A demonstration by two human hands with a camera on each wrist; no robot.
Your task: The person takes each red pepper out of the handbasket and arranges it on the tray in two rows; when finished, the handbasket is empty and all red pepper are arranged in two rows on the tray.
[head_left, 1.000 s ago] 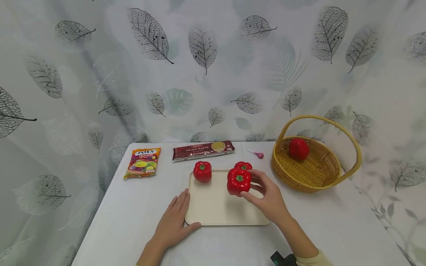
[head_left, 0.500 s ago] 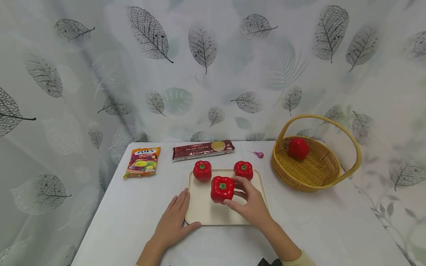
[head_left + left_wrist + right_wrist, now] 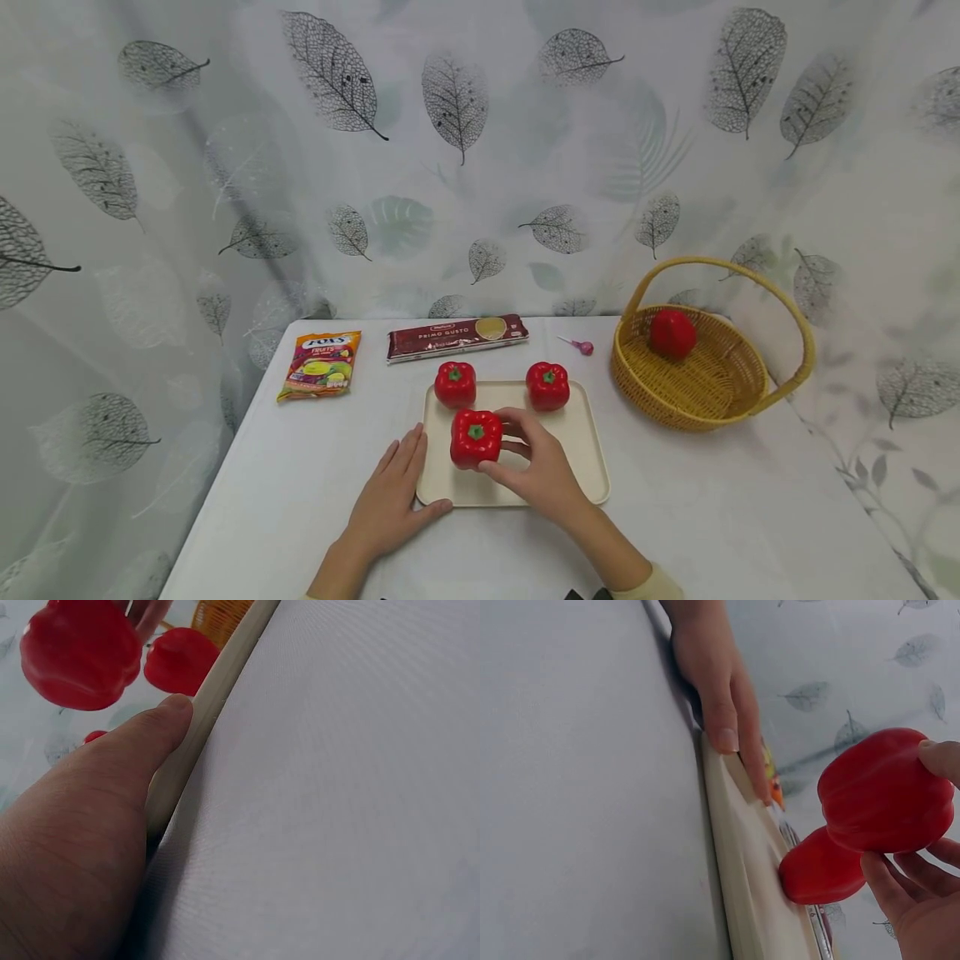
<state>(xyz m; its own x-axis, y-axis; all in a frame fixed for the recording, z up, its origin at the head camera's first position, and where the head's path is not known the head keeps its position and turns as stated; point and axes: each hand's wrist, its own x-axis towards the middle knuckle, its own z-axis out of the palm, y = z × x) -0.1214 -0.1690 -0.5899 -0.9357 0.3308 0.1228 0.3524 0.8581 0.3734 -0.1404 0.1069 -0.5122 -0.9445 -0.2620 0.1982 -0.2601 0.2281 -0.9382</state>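
My right hand (image 3: 542, 468) grips a red bell pepper (image 3: 476, 438) by its side, fingers behind and thumb in front, above the left half of a cream tray (image 3: 517, 500). In the right wrist view the held pepper (image 3: 886, 791) hangs over the tray, overlapping another pepper (image 3: 821, 870). Two more red peppers stand on the tray: one at its back left corner (image 3: 455, 385), one at its back right (image 3: 548, 386). With fingers straight, my left hand (image 3: 392, 502) rests along the tray's left edge, its thumb at the front rim, as the left wrist view also shows.
A yellow wicker basket (image 3: 637, 392) with a tall handle stands at the right, holding a red pepper (image 3: 672, 333). Behind the tray lie a brown biscuit packet (image 3: 457, 337) and a pink lollipop (image 3: 586, 347). A candy bag (image 3: 320, 365) lies at the back left.
My right hand has carried the held pepper leftward and slightly toward me across the tray, uncovering the back right pepper. My left hand has stayed at the tray's edge.
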